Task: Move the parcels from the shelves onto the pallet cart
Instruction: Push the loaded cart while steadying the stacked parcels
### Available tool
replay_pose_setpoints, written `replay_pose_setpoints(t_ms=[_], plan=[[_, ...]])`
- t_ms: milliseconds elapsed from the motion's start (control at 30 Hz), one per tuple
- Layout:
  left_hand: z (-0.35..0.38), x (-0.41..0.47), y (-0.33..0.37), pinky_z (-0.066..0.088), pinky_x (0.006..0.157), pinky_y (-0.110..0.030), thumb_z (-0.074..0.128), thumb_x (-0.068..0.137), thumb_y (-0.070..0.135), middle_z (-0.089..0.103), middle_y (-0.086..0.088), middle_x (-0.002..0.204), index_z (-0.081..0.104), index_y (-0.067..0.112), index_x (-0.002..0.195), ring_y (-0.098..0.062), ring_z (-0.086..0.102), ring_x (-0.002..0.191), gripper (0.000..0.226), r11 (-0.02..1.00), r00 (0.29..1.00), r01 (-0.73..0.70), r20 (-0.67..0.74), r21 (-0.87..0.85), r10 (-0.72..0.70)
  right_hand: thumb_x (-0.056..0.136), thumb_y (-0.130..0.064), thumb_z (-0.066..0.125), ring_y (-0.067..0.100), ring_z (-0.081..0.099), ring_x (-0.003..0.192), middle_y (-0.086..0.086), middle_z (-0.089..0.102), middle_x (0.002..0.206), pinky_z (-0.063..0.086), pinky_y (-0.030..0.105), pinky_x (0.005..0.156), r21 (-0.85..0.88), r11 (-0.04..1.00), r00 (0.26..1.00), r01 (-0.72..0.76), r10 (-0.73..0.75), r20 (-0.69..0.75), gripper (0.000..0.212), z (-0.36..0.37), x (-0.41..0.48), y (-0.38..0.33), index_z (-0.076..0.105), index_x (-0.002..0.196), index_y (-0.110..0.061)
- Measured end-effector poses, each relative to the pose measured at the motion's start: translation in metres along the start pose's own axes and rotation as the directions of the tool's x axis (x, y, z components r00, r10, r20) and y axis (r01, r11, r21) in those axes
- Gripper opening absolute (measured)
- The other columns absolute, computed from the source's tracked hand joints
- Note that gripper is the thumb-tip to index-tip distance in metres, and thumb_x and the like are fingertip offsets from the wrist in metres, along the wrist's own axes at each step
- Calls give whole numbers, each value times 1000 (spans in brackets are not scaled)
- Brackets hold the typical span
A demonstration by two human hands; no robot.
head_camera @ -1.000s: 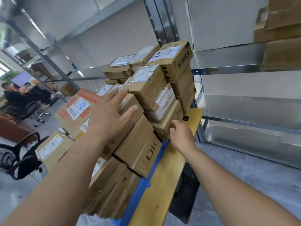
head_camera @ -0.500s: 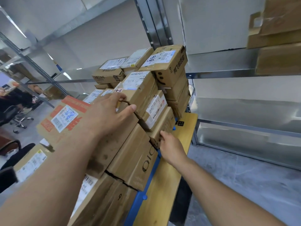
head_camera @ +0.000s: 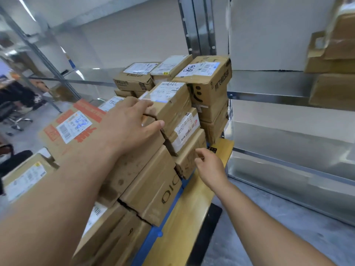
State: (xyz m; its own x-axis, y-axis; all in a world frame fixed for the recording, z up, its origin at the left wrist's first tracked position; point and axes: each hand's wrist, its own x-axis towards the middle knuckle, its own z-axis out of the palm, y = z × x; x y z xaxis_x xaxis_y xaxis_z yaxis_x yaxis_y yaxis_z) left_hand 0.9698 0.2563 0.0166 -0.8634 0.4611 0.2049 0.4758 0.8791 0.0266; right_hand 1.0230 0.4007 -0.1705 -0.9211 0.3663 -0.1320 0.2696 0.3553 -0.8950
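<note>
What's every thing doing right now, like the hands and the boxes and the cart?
left hand, gripping a corner of the labelled parcel, fingers on top, thumb on the side.
right hand, loosely curled beside the bottom parcel; touch unclear.
parcel stack, piled on the cart.
pallet cart, loaded, one yellow strip showing.
shelf parcels, on the shelf.
</note>
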Motion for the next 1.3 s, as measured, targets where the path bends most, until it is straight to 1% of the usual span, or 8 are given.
replay_pose_setpoints(t_ms=[200, 433, 600, 700, 833, 1000, 1133, 1300], plan=[[0, -9, 43, 29, 93, -26, 48, 85, 56, 48, 2, 135, 49, 26, 134, -16, 40, 125, 58, 998, 978, -21, -207, -61, 8, 100, -20, 43, 22, 55, 109, 6, 52, 131, 39, 27, 80, -25, 1000, 1000, 18, -17, 13, 43, -35, 32, 3, 41, 143, -20], [16, 7, 64, 28, 106, -36, 51, 88, 54, 39, 0, 146, 38, 27, 143, -19, 32, 133, 63, 989, 987, 122, -116, 85, -111, 99, -25, 49, 26, 41, 132, 11, 35, 149, 35, 35, 106, -66, 995, 986, 79, -69, 155, 58, -56, 64, -6, 24, 151, -15], [25, -28, 88, 36, 90, -24, 52, 89, 40, 58, 8, 118, 59, 22, 124, -10, 50, 112, 40, 983, 943, 46, -318, -178, -101, 99, -26, 51, 27, 39, 133, 10, 36, 148, 34, 36, 106, -91, 988, 959, 127, -99, 264, 61, -55, 72, -6, 23, 151, -14], [65, -63, 102, 50, 84, -30, 56, 92, 36, 63, 17, 102, 65, 25, 114, -5, 59, 97, 26, 895, 952, 240, -89, -376, -292, 98, -26, 52, 27, 41, 131, 10, 39, 145, 36, 36, 104, -93, 987, 957, 134, -105, 272, 57, -54, 74, -3, 29, 148, -14], [128, -88, 89, 53, 81, -34, 56, 92, 38, 68, 15, 95, 68, 31, 103, -8, 63, 93, 18, 742, 811, 584, 196, -329, -551, 98, -26, 51, 26, 43, 129, 9, 41, 143, 37, 37, 103, -85, 986, 955, 141, -112, 276, 55, -54, 76, 1, 30, 148, -17], [155, -83, 76, 53, 76, -35, 48, 95, 44, 69, 9, 89, 69, 28, 100, -15, 62, 89, 27, 623, 693, 717, 217, -313, -688, 98, -20, 51, 24, 48, 123, 6, 45, 140, 41, 34, 98, -65, 987, 950, 150, -126, 286, 52, -54, 77, 4, 32, 146, -20], [164, -68, 71, 53, 69, -34, 46, 95, 48, 67, 6, 72, 69, 24, 84, -17, 63, 75, 34, 573, 652, 747, 200, -336, -732, 97, -17, 51, 22, 51, 115, 5, 48, 136, 40, 29, 87, -71, 983, 949, 168, -142, 281, 51, -52, 78, 7, 33, 145, -21], [170, -65, 70, 53, 68, -35, 43, 96, 47, 67, 3, 65, 65, 18, 66, -17, 63, 66, 47, 547, 616, 773, 173, -321, -769, 98, -14, 48, 22, 49, 119, 6, 44, 139, 39, 30, 92, -69, 982, 945, 178, -151, 290, 53, -50, 79, 7, 31, 147, -20]])
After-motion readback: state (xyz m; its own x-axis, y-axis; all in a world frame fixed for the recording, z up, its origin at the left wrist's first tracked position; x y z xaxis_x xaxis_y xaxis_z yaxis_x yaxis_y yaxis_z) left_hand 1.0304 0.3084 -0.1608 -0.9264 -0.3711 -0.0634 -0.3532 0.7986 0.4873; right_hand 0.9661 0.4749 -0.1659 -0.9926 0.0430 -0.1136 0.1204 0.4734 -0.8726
